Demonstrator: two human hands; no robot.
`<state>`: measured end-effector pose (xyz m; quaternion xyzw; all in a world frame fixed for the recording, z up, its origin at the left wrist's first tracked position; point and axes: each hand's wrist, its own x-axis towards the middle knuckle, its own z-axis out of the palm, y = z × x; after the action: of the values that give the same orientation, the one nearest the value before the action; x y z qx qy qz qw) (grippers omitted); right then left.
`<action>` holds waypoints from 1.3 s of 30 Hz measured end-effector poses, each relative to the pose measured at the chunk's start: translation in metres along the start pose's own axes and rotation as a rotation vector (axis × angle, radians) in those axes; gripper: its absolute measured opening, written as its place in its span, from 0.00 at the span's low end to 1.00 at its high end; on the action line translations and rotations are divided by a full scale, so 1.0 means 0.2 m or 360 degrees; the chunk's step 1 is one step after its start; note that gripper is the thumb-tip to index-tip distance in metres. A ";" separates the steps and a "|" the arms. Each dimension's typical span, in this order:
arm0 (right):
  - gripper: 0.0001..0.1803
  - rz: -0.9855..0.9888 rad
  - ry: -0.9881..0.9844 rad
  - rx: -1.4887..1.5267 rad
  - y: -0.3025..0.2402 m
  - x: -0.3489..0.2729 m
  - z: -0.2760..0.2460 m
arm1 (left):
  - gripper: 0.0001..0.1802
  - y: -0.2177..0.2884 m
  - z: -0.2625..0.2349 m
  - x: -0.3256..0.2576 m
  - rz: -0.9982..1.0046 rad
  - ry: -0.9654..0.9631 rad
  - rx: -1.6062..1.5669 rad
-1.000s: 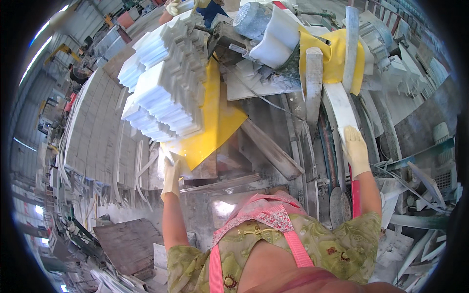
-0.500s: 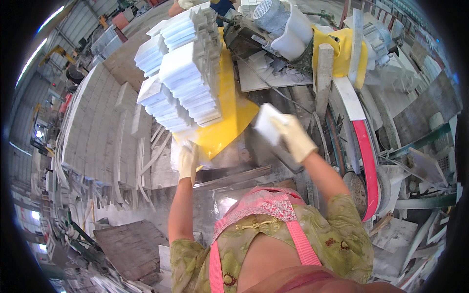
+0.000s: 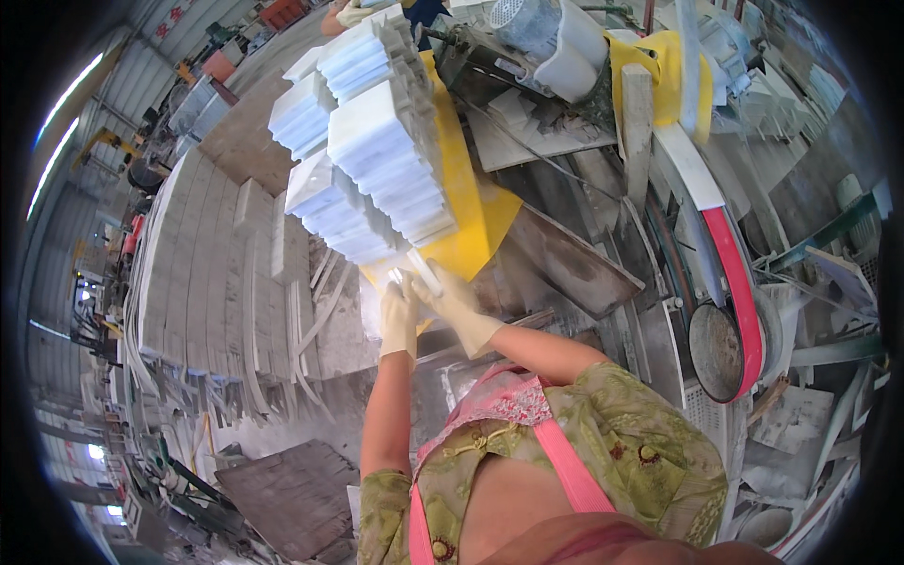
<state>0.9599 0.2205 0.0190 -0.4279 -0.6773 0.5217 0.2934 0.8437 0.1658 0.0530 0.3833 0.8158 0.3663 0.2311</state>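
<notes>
Workshop seen from the head camera, looking down past the wearer's own chest: the left hand (image 3: 398, 315) and right hand (image 3: 460, 306), both in cream gloves, come close together near the middle of the view. The right hand pinches a white tile (image 3: 424, 272), which stands tilted on its narrow edge between the thumb and fingers. The left hand is just beside it, fingers bent around a bright white edge; whether it grips a separate piece, or touches the tile, cannot be told.

Directly beyond the hands rise tall, uneven stacks of white tiles (image 3: 381, 155), their edges jutting in and out. They stand on a bright yellow sheet (image 3: 488, 221), whose loose corner spreads to the right. A dusty wooden plank (image 3: 576, 262) lies slantwise to the right of that corner.

Farther right, a long red belt (image 3: 735, 294) curves around a round grey wheel (image 3: 718, 353). Above, a grey motor (image 3: 525, 21) sits near a second yellow cloth (image 3: 654, 80) draped by upright posts. At left, long grey slabs (image 3: 193, 268) stand side by side in a row. The wearer has a green patterned top (image 3: 650, 438) and a pink apron (image 3: 490, 405). At the top edge, another person's forearm (image 3: 332, 21) shows beyond the tiles.
</notes>
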 end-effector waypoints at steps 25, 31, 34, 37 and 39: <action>0.24 -0.0208 0.0625 -0.0443 0.79 -0.07 -1.85 | 0.33 0.07 0.21 0.02 -0.0170 0.0415 0.0048; 0.28 -0.0053 0.1222 -0.1724 0.97 -0.25 -2.45 | 0.35 0.01 0.20 0.07 -0.0172 0.0424 -0.0018; 0.35 0.0032 0.1091 -0.1806 1.03 -0.33 -2.50 | 0.36 -0.04 0.19 0.12 -0.0200 0.0390 0.0026; 0.39 0.0079 0.1085 -0.1847 1.06 -0.36 -2.49 | 0.36 -0.06 0.18 0.14 -0.0207 0.0369 0.0082; 0.39 0.0041 0.1108 -0.1847 1.06 -0.36 -2.47 | 0.37 -0.05 0.17 0.14 -0.0253 0.0362 0.0166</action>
<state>1.4683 0.4002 -0.0410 -0.6673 -0.7084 -0.0913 0.2109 0.8444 0.1984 0.0218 0.2849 0.8824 0.3450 0.1452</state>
